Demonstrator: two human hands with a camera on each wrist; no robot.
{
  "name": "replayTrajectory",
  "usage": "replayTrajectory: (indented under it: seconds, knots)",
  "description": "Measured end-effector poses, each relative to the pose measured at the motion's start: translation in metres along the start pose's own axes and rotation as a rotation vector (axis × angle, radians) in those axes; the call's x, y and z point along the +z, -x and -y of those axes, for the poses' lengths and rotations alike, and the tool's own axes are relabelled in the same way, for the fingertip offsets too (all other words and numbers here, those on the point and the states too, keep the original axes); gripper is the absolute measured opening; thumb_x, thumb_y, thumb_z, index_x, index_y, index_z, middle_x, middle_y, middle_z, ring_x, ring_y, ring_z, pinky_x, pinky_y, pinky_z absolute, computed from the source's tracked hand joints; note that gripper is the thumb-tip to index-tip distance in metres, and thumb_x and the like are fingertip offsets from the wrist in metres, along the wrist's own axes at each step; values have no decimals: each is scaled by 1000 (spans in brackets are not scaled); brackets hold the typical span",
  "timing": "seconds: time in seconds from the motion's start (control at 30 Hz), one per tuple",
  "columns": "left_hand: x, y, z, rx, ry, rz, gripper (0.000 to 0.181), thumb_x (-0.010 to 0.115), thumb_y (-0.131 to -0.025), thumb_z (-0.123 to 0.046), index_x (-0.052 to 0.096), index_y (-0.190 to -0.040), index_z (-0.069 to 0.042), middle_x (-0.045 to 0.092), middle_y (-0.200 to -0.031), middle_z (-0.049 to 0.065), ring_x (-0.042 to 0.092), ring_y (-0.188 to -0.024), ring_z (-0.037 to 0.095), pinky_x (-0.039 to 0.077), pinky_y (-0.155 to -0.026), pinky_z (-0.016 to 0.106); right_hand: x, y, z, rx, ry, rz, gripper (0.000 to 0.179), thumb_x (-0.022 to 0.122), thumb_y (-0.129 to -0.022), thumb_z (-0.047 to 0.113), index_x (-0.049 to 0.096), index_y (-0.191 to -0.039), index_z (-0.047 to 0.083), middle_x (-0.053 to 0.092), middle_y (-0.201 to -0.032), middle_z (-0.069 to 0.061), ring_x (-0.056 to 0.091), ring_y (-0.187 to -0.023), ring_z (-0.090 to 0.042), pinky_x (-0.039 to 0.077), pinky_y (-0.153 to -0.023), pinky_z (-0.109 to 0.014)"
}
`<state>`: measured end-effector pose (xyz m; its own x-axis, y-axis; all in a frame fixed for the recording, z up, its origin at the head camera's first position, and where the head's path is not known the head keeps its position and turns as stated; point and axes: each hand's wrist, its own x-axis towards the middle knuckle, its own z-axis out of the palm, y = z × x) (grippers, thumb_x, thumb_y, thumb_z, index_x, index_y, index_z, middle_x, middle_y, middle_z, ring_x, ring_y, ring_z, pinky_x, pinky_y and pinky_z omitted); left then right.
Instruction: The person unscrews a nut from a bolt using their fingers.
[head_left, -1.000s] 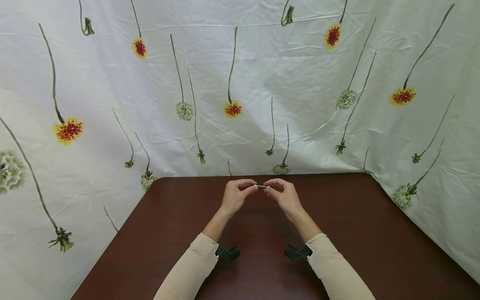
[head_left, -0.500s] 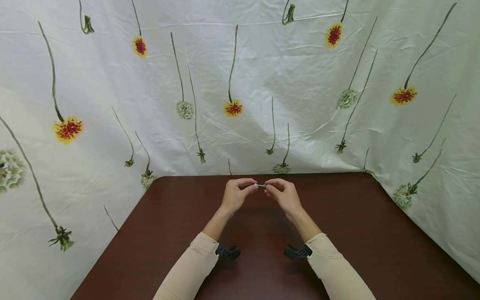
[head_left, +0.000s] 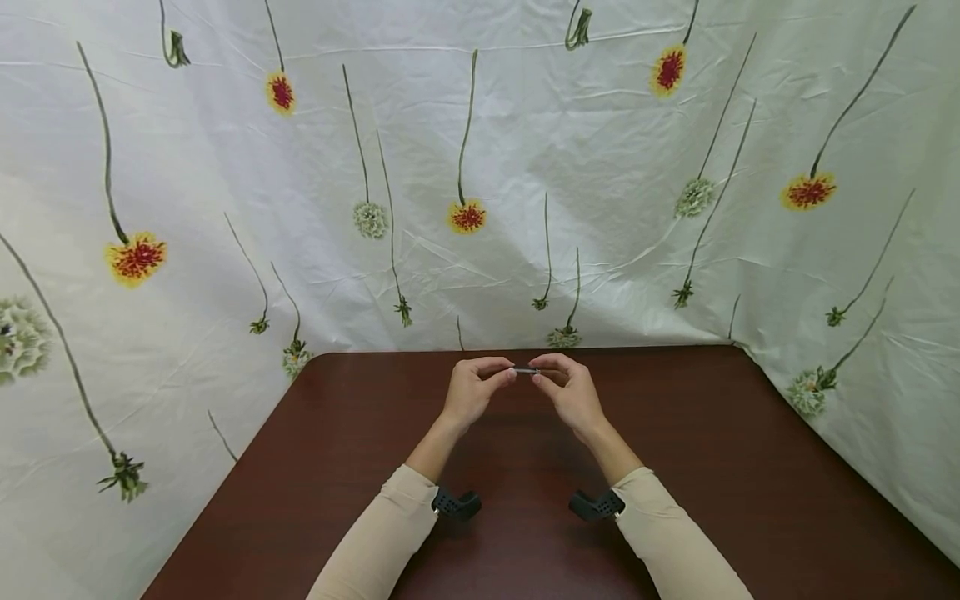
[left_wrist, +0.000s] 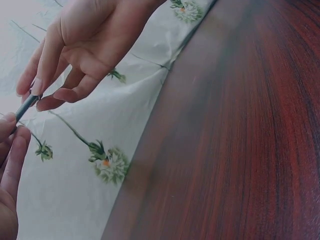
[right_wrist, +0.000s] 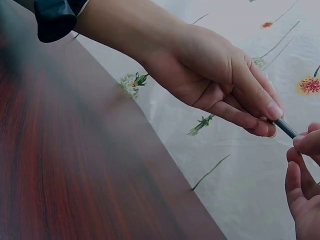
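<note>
A short, thin grey threaded bolt (head_left: 524,371) spans the gap between both hands, held up over the far part of the table. My left hand (head_left: 468,393) pinches one end between thumb and fingertips. On the other end, the thumb and fingers of my right hand (head_left: 576,398) pinch it the same way. Thread ridges show on the bare middle of the bolt (right_wrist: 287,128) in the right wrist view. Fingertips hide both of its ends. In the left wrist view, a small shiny bit sits at the fingertips of my right hand (left_wrist: 90,45).
Below the hands lies a dark red-brown wooden table (head_left: 525,533) with rounded far corners. A white cloth with printed flowers (head_left: 480,150) hangs behind and along both sides. Black bands (head_left: 456,505) sit on both wrists.
My right fingertips slide in along the bolt towards the left hand, then back out, baring more of it again. The left hand stays nearly still.
</note>
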<state>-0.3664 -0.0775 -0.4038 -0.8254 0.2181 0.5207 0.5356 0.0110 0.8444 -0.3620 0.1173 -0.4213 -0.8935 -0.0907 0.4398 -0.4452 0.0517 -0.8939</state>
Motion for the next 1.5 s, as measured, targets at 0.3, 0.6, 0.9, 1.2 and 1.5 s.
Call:
replayTrajectory:
  seconds: [0.3, 0.6, 0.9, 1.2, 1.5]
  knots:
    - [0, 1, -1, 5, 9, 0, 11, 70, -94, 9, 73, -103, 15, 72, -98, 32, 72, -89, 41, 61, -79, 34, 0, 0, -3, -10, -57, -13, 35, 71, -96, -4, 64, -130, -5, 63, -130, -22, 67, -110, -39, 57, -86, -29]
    - [0, 1, -2, 12, 12, -5, 10, 71, -93, 10, 73, -102, 15, 73, -96, 28, 72, -88, 42, 60, -81, 46, 4, 1, 1, 60, -56, -16, 19, 61, -105, 4, 68, -117, -9, 66, -110, -30, 70, -94, -33, 59, -86, -40]
    - [0, -7, 24, -5, 18, -5, 12, 70, -94, 10, 71, -105, 16, 70, -100, 36, 67, -93, 55, 57, -84, 56, 3, 1, 1, 90, -126, -22, 26, 62, -103, 1, 63, -127, -9, 67, -119, -21, 71, -99, -35, 59, -88, -39]
    - [0, -2, 5, 1, 24, -1, 11, 72, -93, 8, 73, -103, 14, 74, -97, 27, 70, -93, 50, 61, -80, 35, 2, 0, 2, 96, -134, -6, 20, 65, -99, -5, 67, -119, -12, 66, -114, -27, 71, -93, -20, 58, -90, -41]
    - [0, 0, -5, 16, 32, 5, 11, 70, -94, 10, 72, -102, 16, 73, -96, 29, 68, -92, 54, 58, -83, 55, 4, 1, 2, 117, -176, -17, 25, 61, -104, 3, 64, -124, -12, 64, -118, -33, 72, -94, -27, 56, -93, -48]
